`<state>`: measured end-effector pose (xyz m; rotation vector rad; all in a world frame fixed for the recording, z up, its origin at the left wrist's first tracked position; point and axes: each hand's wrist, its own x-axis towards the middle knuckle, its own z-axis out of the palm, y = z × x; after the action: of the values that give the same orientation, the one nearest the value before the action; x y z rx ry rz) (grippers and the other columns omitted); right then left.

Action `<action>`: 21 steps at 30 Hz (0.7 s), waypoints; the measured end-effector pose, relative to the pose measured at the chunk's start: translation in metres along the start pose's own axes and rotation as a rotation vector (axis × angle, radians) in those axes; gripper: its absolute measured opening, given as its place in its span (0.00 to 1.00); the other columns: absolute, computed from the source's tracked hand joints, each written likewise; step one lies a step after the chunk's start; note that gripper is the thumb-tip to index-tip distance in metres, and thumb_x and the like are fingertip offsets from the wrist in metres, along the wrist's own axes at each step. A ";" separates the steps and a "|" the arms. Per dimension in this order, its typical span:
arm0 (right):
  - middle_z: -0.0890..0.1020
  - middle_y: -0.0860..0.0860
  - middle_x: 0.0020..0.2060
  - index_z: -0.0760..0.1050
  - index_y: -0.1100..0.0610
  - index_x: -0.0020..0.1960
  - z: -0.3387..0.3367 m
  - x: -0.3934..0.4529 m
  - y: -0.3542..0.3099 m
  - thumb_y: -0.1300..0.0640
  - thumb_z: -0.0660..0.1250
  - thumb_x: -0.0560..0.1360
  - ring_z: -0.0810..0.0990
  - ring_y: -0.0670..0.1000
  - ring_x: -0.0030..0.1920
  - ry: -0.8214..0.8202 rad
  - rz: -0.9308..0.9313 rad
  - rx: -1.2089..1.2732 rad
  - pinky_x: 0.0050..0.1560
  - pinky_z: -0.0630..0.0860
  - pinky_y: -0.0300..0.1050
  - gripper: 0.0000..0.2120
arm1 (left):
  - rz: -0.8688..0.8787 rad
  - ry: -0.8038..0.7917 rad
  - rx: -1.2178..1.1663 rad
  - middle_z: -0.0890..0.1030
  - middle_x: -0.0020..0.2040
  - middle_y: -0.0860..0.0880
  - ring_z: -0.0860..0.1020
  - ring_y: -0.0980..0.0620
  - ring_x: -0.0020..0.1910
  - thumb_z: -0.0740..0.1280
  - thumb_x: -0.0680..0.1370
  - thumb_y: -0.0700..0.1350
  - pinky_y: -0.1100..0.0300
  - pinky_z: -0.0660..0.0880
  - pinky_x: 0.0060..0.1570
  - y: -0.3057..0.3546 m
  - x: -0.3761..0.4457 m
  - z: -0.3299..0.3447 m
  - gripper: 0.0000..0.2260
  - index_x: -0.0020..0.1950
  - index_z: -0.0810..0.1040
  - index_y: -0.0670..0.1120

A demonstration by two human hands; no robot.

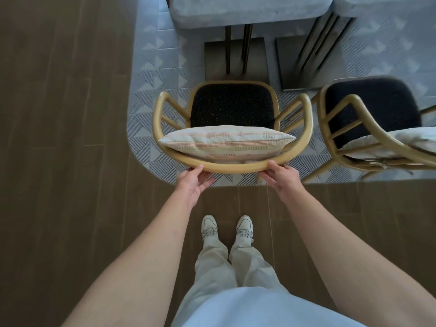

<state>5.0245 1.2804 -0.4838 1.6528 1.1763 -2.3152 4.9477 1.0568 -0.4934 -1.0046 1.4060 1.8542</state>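
Your chair [232, 169] sits straight ahead of you, front on the patterned blue-grey rug [151, 74], back rail right at the rug's near edge where the wood floor [59, 114] starts. Right hand [280, 180]: thumb lies on top of the curved tan back rail, fingers curl under it, so the rail is clasped. Left hand [195, 182]: thumb tip is against the rail's outer edge, and the fingers are fairly straight and spread below it. Can't tell whether those fingers touch the wood. The hands are well apart, one either side of the rail's middle. A striped cushion [226, 143] stands on its long edge, leaning on the inside of the back rail. Its print is rows of orange and dark dashes, no letters. The dark speckled seat [232, 105] is in front of the cushion. The grey table [247, 10] is beyond the chair, and its dark base [236, 57] stands on the rug just past the seat's front. A second chair [372, 102] of the same build is just beside yours on your right, with a pale cushion [412, 138] in it; the frame is blurred there. Your white shoes [208, 226] are on the wood floor, close behind the chair. Their side markings are too small to read. Beige trousers [212, 267] and a light blue shirt [259, 308] fill the bottom edge.
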 end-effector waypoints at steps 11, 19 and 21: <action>0.82 0.57 0.55 0.72 0.67 0.66 -0.030 -0.011 0.005 0.65 0.65 0.81 0.84 0.54 0.52 0.042 -0.053 -0.019 0.56 0.82 0.50 0.15 | -0.034 -0.031 0.114 0.84 0.57 0.38 0.85 0.41 0.53 0.68 0.81 0.41 0.48 0.84 0.46 -0.035 -0.023 -0.009 0.12 0.63 0.76 0.39; 0.81 0.58 0.60 0.70 0.65 0.68 -0.024 -0.011 0.016 0.64 0.66 0.80 0.84 0.55 0.55 0.043 -0.023 0.021 0.58 0.81 0.53 0.18 | 0.122 0.152 0.209 0.84 0.56 0.41 0.85 0.46 0.50 0.67 0.82 0.41 0.51 0.83 0.43 -0.010 -0.009 -0.024 0.12 0.64 0.77 0.40; 0.82 0.58 0.56 0.70 0.64 0.69 -0.027 -0.011 0.018 0.63 0.66 0.80 0.84 0.55 0.53 0.029 -0.014 0.023 0.58 0.81 0.53 0.18 | 0.107 0.147 0.191 0.83 0.56 0.41 0.84 0.45 0.52 0.67 0.82 0.41 0.50 0.83 0.45 -0.011 -0.008 -0.021 0.10 0.62 0.77 0.40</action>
<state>5.0579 1.2803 -0.4881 1.6971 1.1745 -2.3290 4.9651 1.0389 -0.4959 -1.0023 1.7192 1.7093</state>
